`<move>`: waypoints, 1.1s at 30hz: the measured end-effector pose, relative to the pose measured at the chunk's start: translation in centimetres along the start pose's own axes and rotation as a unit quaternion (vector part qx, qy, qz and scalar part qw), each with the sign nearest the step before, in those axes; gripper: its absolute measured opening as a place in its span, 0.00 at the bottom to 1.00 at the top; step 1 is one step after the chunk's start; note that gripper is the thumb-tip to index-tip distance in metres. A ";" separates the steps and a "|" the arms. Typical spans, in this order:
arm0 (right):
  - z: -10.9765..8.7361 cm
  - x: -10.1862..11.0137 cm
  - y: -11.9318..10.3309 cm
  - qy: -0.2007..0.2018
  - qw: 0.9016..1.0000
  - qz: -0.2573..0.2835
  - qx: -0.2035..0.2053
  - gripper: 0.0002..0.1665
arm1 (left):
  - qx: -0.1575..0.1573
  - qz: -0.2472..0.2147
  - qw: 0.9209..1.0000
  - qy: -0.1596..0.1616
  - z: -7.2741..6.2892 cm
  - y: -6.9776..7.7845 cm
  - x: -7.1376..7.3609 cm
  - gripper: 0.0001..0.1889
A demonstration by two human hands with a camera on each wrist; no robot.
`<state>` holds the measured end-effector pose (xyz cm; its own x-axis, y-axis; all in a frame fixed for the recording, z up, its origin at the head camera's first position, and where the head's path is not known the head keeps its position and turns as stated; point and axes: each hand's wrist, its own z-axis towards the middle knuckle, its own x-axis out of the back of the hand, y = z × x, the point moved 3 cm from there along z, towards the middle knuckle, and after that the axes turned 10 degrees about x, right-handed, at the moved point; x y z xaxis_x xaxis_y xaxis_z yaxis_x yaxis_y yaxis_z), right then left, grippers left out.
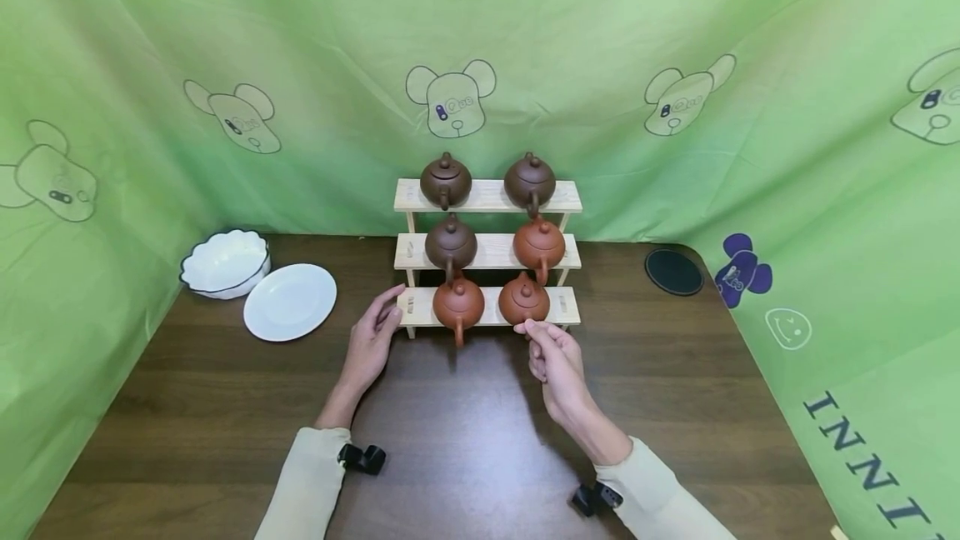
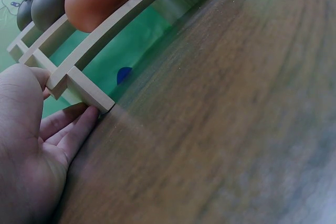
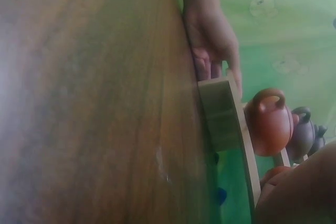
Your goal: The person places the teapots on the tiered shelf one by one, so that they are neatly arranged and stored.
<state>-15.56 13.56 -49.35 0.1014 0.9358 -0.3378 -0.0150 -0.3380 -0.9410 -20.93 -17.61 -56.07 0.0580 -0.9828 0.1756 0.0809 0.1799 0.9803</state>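
A three-step wooden rack [image 1: 491, 250] carries several small clay teapots, dark brown and reddish-brown, their looped handles to the front. My right hand [image 1: 558, 361] pinches the handle of the reddish-brown teapot [image 1: 525, 298] at the right of the lowest step; the fingertips hide the handle. Beside it on that step sits another reddish-brown teapot [image 1: 459, 302]. At the rack's left end, my left hand [image 1: 370, 338] touches the lowest step with loosely extended fingers. In the left wrist view, fingertips [image 2: 90, 113] rest against the rack's front leg [image 2: 90, 92], close to the tabletop.
A white scalloped bowl [image 1: 225, 261] with a dark rim and a white plate [image 1: 290, 303] stand at the back left. A dark oval mat [image 1: 674, 272] lies at the back right. Green patterned cloth [image 1: 322, 107] hangs behind and beside the wooden table [image 1: 225, 423].
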 end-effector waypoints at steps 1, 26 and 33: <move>0.1 0.0 0.0 0.000 1.000 0.001 -0.002 0.15 | 0.004 0.000 1.000 0.000 0.2 -0.5 0.1 0.21; 0.5 1.4 0.1 -0.009 0.998 -0.056 0.001 0.07 | 0.028 -0.009 1.000 -0.012 1.0 -2.1 0.1 0.21; 0.5 3.4 -0.7 -0.004 0.997 -0.076 0.002 0.10 | 0.030 0.014 0.999 -0.002 0.7 -2.0 0.1 0.22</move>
